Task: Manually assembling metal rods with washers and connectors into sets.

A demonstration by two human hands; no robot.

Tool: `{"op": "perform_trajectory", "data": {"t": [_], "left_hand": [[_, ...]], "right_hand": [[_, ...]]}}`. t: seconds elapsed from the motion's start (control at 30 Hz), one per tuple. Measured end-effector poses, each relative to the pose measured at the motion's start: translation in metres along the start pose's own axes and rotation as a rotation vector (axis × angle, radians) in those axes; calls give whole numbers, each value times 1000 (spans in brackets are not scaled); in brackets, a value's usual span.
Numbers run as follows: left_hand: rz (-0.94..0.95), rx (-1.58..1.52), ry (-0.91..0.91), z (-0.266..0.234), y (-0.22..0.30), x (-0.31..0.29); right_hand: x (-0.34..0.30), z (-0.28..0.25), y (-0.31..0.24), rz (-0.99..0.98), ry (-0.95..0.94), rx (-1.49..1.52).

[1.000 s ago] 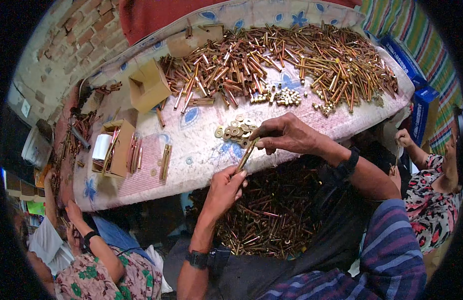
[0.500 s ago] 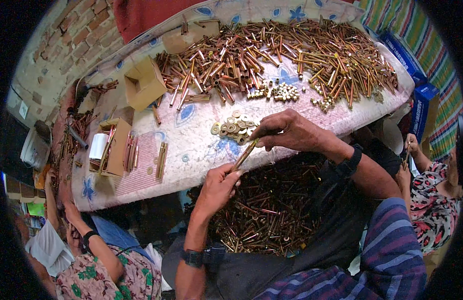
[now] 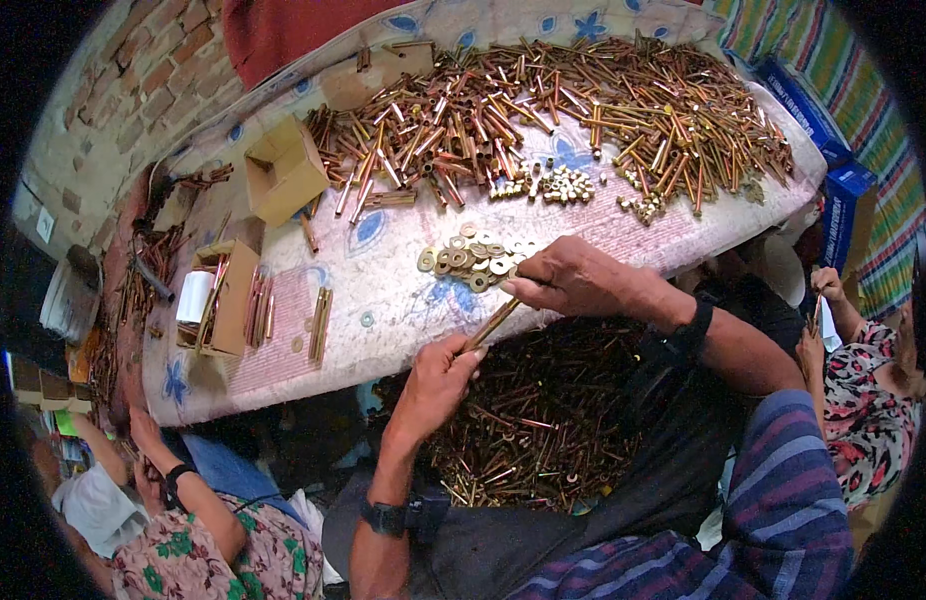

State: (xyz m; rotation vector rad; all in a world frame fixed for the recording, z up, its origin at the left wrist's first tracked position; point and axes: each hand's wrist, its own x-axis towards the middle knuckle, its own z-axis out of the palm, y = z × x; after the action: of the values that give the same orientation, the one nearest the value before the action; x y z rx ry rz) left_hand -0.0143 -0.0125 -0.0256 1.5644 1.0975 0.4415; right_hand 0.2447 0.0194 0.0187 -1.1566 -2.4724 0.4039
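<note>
My left hand is closed round the lower end of a long brass-coloured bolt, held slanting up to the right over the table's front edge. At its upper end, the curled fingers of my right hand pinch the bolt; they hide its tip and any small part there. Just beyond my fingertips lies a heap of flat metal washers. Behind the washers is a cluster of shiny nuts. Across the back of the table spreads a large pile of coppery bolts and tubes.
Below the table edge, by my lap, lies a mass of metal pieces. Cardboard boxes, one open and one holding bolts, stand at left, beside a row of bolts. Co-workers sit at left and right.
My right hand has turned and its fingers have closed over the bolt's upper end, covering the tip that showed before. My left hand stays almost in place with the bolt.
</note>
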Motion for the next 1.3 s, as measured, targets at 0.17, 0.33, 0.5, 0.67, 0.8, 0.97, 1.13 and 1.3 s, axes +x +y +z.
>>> {"op": "perform_trajectory", "data": {"t": [0.17, 0.33, 0.5, 0.67, 0.8, 0.97, 1.13, 1.3], "left_hand": [[-22, -24, -7, -1, 0, -3], [-15, -90, -17, 3, 5, -1], [39, -6, 0, 3, 0, -1], [-37, -116, -10, 6, 11, -1], [-20, -82, -19, 9, 5, 2], [-84, -154, -19, 9, 12, 1], [-122, -82, -79, 7, 7, 3], [-150, -162, -48, 10, 13, 3]], "right_hand": [[3, -7, -6, -7, 12, 164], [-2, 0, -2, -24, 18, 152], [3, -7, -13, 156, -104, 317], [2, -16, -14, 97, -117, 232], [3, -11, -14, 257, -194, 236], [2, -16, -12, 75, -40, 222], [1, -9, -8, 256, -178, 305], [0, -17, -6, 110, -97, 282]]}}
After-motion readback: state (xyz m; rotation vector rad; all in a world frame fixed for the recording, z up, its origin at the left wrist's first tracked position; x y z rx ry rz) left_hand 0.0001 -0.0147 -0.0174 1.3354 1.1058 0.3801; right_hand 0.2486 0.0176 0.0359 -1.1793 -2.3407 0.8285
